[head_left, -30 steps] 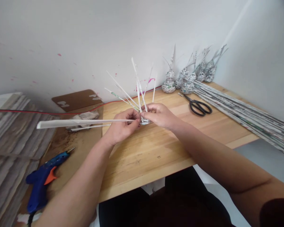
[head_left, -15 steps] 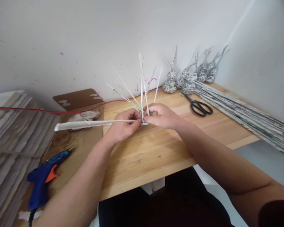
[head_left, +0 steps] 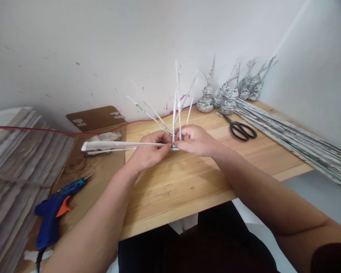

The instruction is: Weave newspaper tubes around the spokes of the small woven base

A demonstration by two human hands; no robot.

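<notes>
A small base of woven paper (head_left: 174, 148) rests on the wooden table, with several rolled paper sticks (head_left: 178, 98) rising and fanning out from it. My left hand (head_left: 155, 148) is closed at its left side, thumb and fingers pinching a long white paper strip (head_left: 110, 145) that stretches leftward past the wrist. My right hand (head_left: 193, 139) is closed round the foot of the upright sticks, its fingertips close to those of the left. Between the hands, much of the weave is hidden.
Black scissors (head_left: 241, 131) lie right, near a bundle of paper sticks (head_left: 290, 140) and several woven gourd shapes (head_left: 205, 101). At left are a blue glue gun (head_left: 52, 212), stacked paper (head_left: 19, 182), a crumpled cloth (head_left: 102, 142) and a brown board (head_left: 96, 118). A red cord (head_left: 39, 131) runs behind.
The strip's free end has shifted right and slightly up, and the upright sticks have swung a little rightward. Both hands keep their pinch at the base. The view has shifted slightly.
</notes>
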